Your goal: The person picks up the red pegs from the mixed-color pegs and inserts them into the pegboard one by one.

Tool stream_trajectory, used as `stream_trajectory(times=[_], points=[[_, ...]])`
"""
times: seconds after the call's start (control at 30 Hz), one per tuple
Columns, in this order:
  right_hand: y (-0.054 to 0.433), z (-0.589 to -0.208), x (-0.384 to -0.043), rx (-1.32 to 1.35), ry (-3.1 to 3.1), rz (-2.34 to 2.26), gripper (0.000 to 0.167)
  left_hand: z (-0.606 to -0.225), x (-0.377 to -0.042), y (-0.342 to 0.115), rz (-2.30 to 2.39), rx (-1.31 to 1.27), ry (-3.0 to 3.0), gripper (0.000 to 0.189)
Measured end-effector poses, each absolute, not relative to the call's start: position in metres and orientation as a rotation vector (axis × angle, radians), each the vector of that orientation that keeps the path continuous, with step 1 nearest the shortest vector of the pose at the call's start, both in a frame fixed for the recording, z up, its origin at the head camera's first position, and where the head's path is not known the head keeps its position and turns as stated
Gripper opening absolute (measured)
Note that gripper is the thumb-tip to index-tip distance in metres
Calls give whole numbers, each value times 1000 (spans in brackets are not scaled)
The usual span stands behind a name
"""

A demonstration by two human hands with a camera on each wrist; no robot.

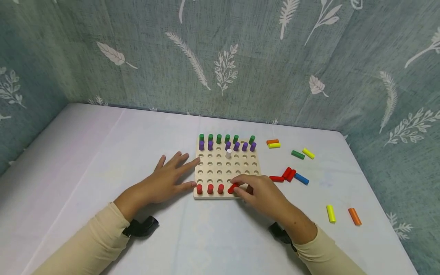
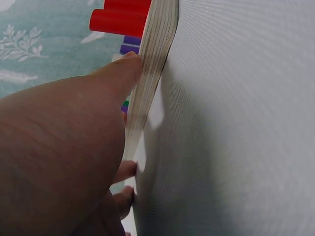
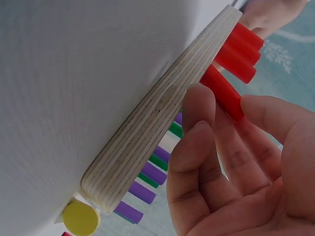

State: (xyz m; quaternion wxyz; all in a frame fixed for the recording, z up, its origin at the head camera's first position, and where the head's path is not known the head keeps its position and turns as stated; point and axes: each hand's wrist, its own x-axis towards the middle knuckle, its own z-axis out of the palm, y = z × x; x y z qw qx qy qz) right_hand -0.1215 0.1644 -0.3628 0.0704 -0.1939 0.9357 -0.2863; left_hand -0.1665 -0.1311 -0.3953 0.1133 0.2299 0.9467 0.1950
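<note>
A pale wooden peg board lies on the table. My right hand pinches a red peg between thumb and fingers at the board's near row. That peg leans, its lower end at the board; whether it sits in a hole is hidden. Three red pegs stand to its left in the same row. My left hand is spread, with thumb and index finger touching the board's left edge. Green pegs fill most of the far row, purple pegs the row before it. One white peg stands nearer.
Right of the board lie loose red pegs, a blue peg, a green peg, several yellow pegs and two orange pegs. A leaf-patterned cloth hangs behind the white table.
</note>
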Motion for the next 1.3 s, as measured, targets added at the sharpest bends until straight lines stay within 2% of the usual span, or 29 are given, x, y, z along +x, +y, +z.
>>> stream_trajectory(times=[0.9,1.3], points=[[167,-360,-124,-625,2769,-841,31,-393,-164,-132,607,729,2812,73],[184,-358,-130,-679,2760,-916,24,-402,-166,-131,595,721,2787,75]])
